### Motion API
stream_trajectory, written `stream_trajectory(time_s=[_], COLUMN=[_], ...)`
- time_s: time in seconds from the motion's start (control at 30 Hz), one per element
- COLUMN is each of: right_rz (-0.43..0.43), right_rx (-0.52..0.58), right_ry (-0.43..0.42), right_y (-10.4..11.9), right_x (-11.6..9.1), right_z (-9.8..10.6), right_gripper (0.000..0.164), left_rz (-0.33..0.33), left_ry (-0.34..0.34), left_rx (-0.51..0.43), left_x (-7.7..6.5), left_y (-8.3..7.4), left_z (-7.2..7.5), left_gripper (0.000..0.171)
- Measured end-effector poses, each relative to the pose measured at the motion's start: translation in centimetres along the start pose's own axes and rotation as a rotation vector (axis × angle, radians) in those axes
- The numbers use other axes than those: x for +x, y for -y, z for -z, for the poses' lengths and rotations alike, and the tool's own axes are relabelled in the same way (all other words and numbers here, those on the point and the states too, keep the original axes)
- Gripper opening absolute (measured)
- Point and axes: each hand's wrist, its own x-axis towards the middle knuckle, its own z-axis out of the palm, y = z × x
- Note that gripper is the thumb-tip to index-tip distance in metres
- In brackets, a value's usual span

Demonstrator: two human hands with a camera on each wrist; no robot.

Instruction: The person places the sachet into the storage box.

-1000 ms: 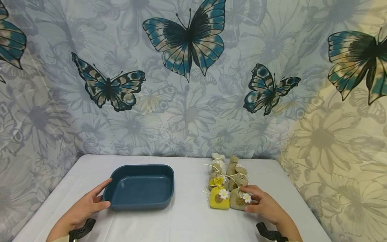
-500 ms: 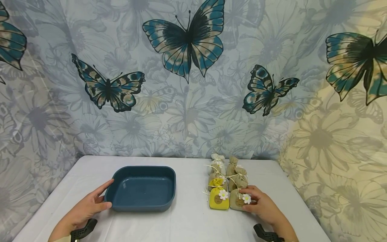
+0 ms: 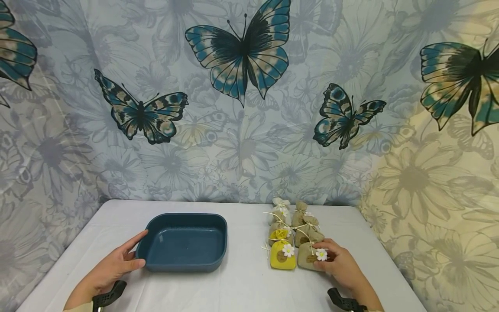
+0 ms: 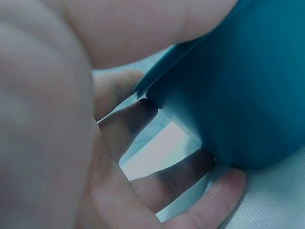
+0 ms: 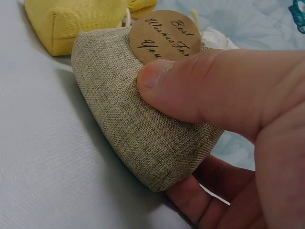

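Observation:
In the head view, my left hand (image 3: 113,268) rests at the left end of a dark blue rectangular basin (image 3: 183,268). Its fingertips touch the basin's outer wall (image 4: 248,95) in the left wrist view, fingers spread. My right hand (image 3: 341,263) pinches a beige burlap sachet (image 3: 307,255) by its right side. Thumb on the front, other fingers behind, it holds the sachet beside a round "Best Wishes" tag (image 5: 164,37). A white daisy (image 3: 321,254) decorates this sachet. Close on its left stands a yellow sachet (image 3: 283,258).
Behind these two, several more sachets (image 3: 301,212) in beige and white stand in two rows, their ties overlapping. A white cloth (image 3: 249,277) covers the table. Behind the table hangs a butterfly-print backdrop (image 3: 241,173).
The beige sachet in my right hand has shifted slightly right and turned a little, its top leaning right. My left hand stays at the basin, which looks nearly unmoved.

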Motion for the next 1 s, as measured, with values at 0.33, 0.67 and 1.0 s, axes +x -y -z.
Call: stream_trajectory(time_s=[0.33, 0.67, 1.0], right_rz=[0.011, 0.139, 0.221], right_rx=[0.044, 0.147, 0.190], right_ry=[-0.035, -0.083, -0.086], right_y=[-0.5, 0.3, 2.7], right_x=[0.0, -0.2, 0.9], right_z=[0.7, 2.2, 4.2], right_gripper=[0.048, 0.047, 0.047], left_rz=[-0.009, -0.004, -0.007], left_ry=[0.013, 0.008, 0.010], left_rx=[-0.010, -0.002, -0.002], left_x=[-0.1, 0.0, 0.1], left_y=[0.1, 0.1, 0.3], left_z=[0.0, 0.1, 0.2], left_gripper=[0.084, 0.084, 0.084])
